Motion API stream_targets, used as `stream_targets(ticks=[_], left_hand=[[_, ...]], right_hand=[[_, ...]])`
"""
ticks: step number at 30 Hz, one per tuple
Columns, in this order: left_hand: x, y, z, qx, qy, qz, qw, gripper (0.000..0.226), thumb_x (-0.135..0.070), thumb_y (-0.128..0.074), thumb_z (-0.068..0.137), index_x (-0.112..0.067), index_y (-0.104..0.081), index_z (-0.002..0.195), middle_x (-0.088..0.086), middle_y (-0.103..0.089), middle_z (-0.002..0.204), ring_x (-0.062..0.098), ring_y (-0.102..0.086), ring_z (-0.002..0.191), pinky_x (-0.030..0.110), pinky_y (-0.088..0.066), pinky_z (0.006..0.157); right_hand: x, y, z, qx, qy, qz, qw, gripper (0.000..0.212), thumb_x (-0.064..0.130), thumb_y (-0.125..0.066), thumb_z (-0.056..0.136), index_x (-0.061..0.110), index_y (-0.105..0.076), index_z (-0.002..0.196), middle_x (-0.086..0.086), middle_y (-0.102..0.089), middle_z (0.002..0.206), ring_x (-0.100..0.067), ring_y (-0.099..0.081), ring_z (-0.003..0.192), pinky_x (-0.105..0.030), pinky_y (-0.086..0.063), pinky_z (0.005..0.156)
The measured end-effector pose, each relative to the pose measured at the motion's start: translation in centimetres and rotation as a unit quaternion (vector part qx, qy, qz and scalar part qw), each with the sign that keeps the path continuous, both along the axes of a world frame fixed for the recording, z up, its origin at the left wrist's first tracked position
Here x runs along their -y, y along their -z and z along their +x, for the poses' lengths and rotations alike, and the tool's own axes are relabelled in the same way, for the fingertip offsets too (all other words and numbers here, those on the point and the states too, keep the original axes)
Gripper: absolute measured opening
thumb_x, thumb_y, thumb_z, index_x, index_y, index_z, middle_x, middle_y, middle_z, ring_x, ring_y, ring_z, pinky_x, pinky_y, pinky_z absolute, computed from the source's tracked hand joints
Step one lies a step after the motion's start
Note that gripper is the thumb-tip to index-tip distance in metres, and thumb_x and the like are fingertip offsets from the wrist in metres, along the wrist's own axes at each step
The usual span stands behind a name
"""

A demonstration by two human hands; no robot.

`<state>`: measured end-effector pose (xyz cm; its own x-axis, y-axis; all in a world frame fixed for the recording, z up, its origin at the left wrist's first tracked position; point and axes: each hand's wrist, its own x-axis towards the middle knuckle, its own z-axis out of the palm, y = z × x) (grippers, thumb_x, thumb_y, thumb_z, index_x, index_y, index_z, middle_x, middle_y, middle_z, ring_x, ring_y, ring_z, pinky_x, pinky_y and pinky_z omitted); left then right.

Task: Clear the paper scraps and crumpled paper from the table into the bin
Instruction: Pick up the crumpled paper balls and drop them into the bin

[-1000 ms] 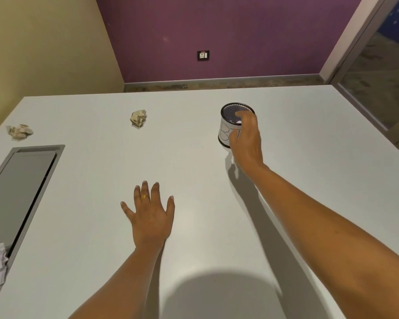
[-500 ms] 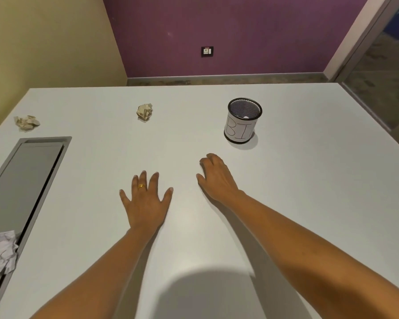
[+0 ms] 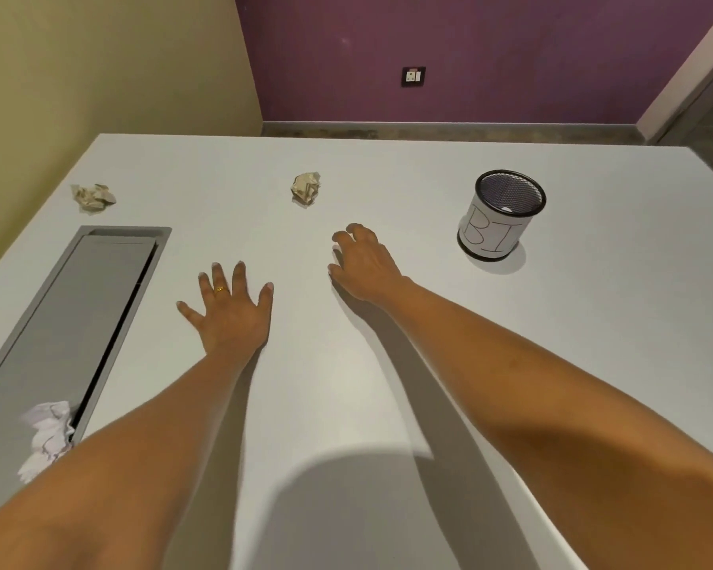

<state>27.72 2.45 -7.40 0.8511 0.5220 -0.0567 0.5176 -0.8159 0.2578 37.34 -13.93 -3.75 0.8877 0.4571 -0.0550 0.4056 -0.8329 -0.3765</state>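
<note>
Head view: my right hand (image 3: 363, 265), back from the mesh bin (image 3: 499, 224) — loosely curled, holding nothing — nears the brown paper ball (image 3: 306, 188) left of it; left hand (image 3: 231, 310) spread flat.

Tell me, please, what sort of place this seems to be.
Probably an office or meeting room: a large white table with a recessed grey cable hatch, a small black mesh desk bin, and a socket on the purple wall.

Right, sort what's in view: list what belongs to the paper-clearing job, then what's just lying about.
Job:
mesh bin
middle brown paper ball
left brown paper ball
white crumpled paper, near left

Lying about:
grey table hatch
wall socket
</note>
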Motion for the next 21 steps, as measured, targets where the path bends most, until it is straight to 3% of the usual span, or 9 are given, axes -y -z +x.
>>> stream_targets(ticks=[11,16,21], left_hand=[[0.3,0.5,0.1,0.023,-0.013,0.031,0.999,0.059,-0.051,-0.025,0.093,-0.023,-0.018,0.144,0.010,-0.014,0.156,0.028,-0.005,0.145,0.063,-0.004,0.111],[0.4,0.6,0.2,0.023,-0.014,0.046,0.999,0.058,-0.051,-0.025,0.093,-0.023,-0.019,0.144,0.010,-0.016,0.155,0.028,-0.007,0.145,0.063,-0.007,0.111],[0.5,0.7,0.1,0.025,-0.017,0.055,0.998,0.058,-0.051,-0.026,0.093,-0.022,-0.020,0.143,0.011,-0.018,0.155,0.028,-0.009,0.144,0.064,-0.009,0.110]], right_hand=[[-6.2,-0.7,6.0,0.112,-0.059,-0.063,0.990,0.046,0.025,-0.039,0.098,0.017,-0.028,0.142,-0.011,-0.011,0.157,-0.029,-0.010,0.145,-0.054,-0.021,0.114],[-8.1,-1.5,8.8,0.077,-0.060,-0.101,0.990,0.055,0.028,-0.040,0.099,0.022,-0.014,0.147,-0.008,-0.002,0.159,-0.031,0.004,0.147,-0.055,-0.011,0.116],[-8.8,-1.5,9.8,0.016,-0.036,-0.136,0.990,0.073,0.035,-0.048,0.095,0.017,-0.003,0.149,-0.007,0.004,0.160,-0.030,0.012,0.146,-0.055,-0.004,0.117]])
